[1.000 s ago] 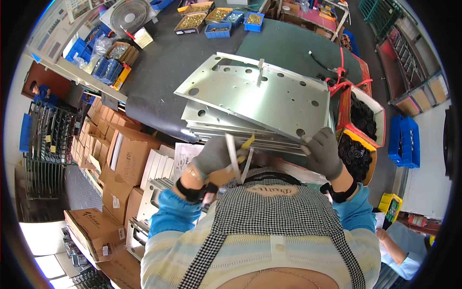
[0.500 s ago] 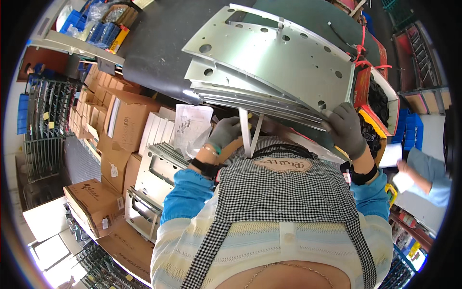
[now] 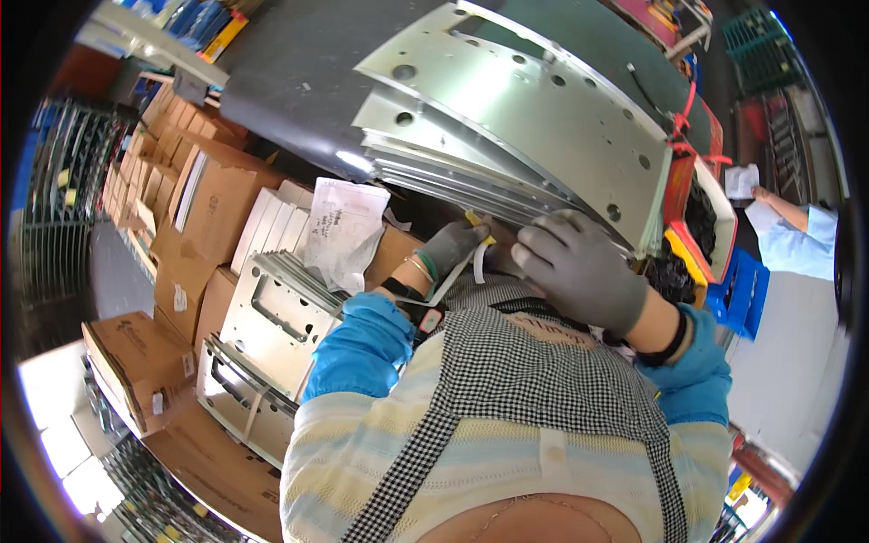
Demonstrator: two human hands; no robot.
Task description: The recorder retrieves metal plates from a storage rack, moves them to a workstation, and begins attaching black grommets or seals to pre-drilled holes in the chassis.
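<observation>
And here's the left hand [image 3: 451,246], just in front of the stack of metal sheets [image 3: 534,100], fingers pinched narrow on a pale strip [image 3: 458,276] with yellow at its upper end! So the strip is up in hand, in front of the stack's near edge, and as far as can be seen it's fixed to nothing. The right hand [image 3: 584,276] hovers over by the stack's near edge, fingers bent and close together; the palm's hidden, so whether they grip anything, I can't tell. The sheets are piled on the surface [image 3: 290,90], but the top one sits askew, so that pile is not squared. How much remains beyond that, there's no telling from here.

Now the count! Two gloved hands. Pale lengths: two show, perhaps one strip folded, hard to say. Two broad sheet faces at the stack, with several edges beneath, too tight to number. Left of the stack, one spread of paper [image 3: 342,222]; farther left and nearer the body, two groups of cut-out panels [image 3: 272,312]. Right of the stack, two boxes of black parts [image 3: 701,226], one blue bin [image 3: 738,290] beyond them, and one co-worker [image 3: 797,235] farther out.
</observation>
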